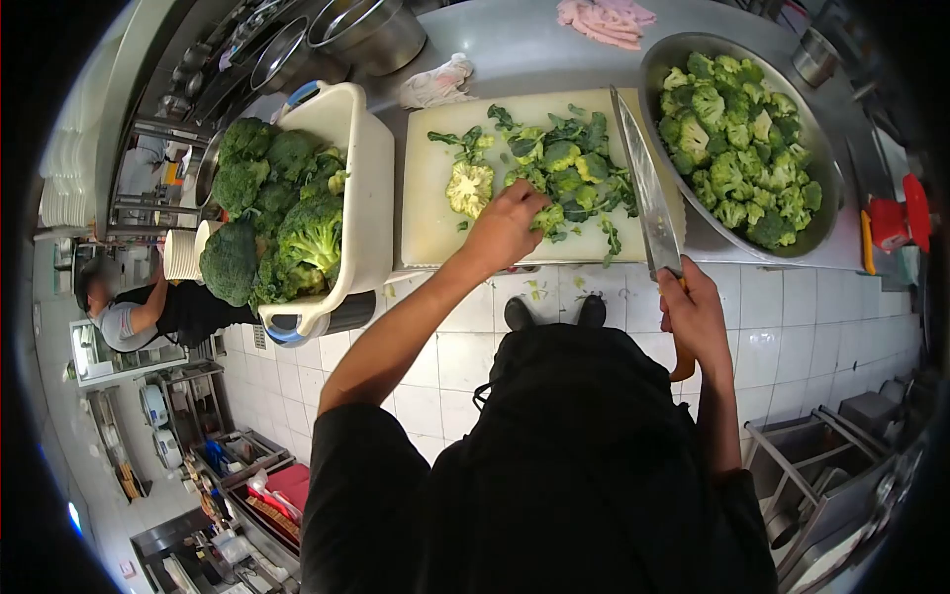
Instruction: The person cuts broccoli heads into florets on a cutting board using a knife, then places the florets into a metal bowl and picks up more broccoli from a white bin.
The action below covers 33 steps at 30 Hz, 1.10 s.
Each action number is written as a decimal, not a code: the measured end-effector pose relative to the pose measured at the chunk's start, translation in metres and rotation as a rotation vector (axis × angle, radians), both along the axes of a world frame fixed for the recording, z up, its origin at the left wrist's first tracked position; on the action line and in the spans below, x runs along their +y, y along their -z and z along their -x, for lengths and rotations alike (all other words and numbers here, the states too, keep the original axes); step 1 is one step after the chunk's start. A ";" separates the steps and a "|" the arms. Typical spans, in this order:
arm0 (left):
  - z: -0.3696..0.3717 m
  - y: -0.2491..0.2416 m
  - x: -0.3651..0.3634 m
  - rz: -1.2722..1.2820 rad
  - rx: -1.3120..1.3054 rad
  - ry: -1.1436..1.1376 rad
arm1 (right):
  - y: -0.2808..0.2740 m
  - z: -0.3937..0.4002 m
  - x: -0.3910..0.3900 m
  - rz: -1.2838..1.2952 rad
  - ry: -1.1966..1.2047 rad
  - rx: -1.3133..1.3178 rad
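Note:
My right hand (696, 312) is wrapped round the orange handle of a large knife (645, 188), its long blade slanting up over the right side of the cutting board (426, 238). My left hand (505, 230) is closed over the board, fingertips pinched on a small broccoli floret (547, 220). Just beyond it lie a cut broccoli stem (469, 188), pale face up, and a heap of broccoli leaves and trimmings (574, 158). A steel bowl (826, 163) of cut florets (737, 148) stands right of the board. To the left, a white tub (368, 188) holds whole broccoli heads (312, 238).
Behind the board lie a crumpled white cloth (438, 82) and a pink cloth (606, 22). Steel pots (371, 35) stand at the back left. A red object (896, 213) is at the counter's right end. Another person (139, 307) works at far left.

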State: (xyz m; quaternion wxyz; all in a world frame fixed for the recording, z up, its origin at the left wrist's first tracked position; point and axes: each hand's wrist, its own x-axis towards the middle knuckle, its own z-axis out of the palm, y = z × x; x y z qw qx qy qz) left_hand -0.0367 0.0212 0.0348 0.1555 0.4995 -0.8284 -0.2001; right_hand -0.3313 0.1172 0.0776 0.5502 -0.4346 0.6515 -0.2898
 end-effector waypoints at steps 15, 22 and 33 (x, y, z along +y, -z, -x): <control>-0.040 0.018 0.033 0.168 0.125 -0.342 | -0.033 0.007 0.005 0.202 -0.757 0.513; -0.038 0.023 0.037 0.089 0.131 -0.412 | -0.032 0.002 -0.001 0.152 -0.818 0.540; -0.044 0.026 0.032 0.090 0.158 -0.385 | -0.037 -0.005 -0.018 0.196 -0.896 0.592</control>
